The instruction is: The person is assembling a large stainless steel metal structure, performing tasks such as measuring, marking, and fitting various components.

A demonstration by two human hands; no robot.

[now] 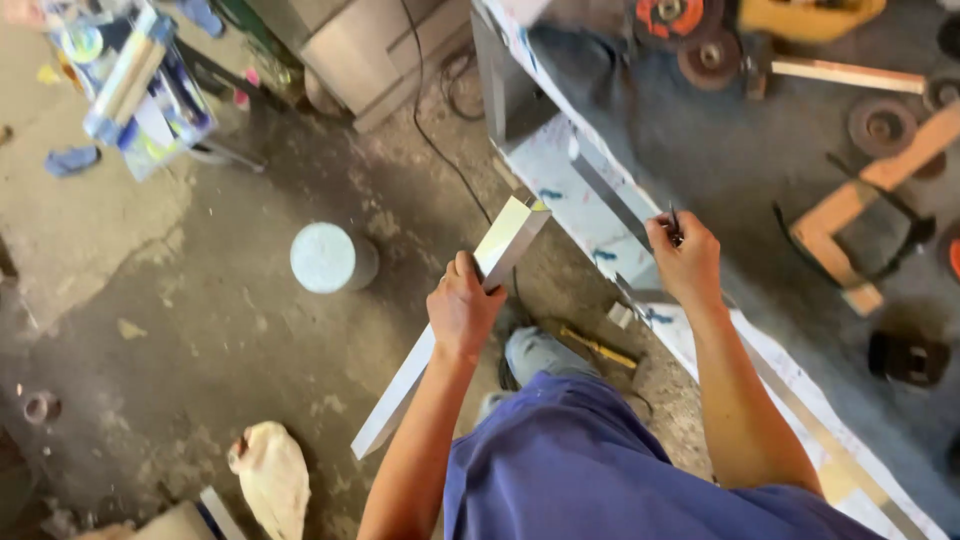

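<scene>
1. Pale metal – a long, light-coloured angle bar (470,300) slants from low left up toward the bench edge, its upper end close to the bench top.
2. Left hand (462,312) is wrapped round this bar a little above its middle, fingers curled over the far face, thumb side toward the camera; a closed grip on the bar.
3. Right hand (688,262) sits on the bench top, fingertips drawn together on a small dark thin tool (674,222) – what kind of tool, cannot tell.
4. That tool's tip rests at a grey metal strip (610,200) lying along the bench, on a white sheet with blue marks (560,175) that covers the near edge of the bench.
5. The two hands are well apart; the bar does not touch the strip.
6. Bench (760,180) runs diagonally from top centre to lower right. On its far side: several round grinding discs (882,125), wooden offcuts (880,200) and a yellow-bodied power tool (810,15).
7. Floor is rough concrete. A pale round drum-like object (325,258) stands left of the bar; a black cable (440,150) trails across the floor toward the bench.
8. Blue garment (580,470) fills the lower middle of the view, with a shoe (535,352) just above it.
</scene>
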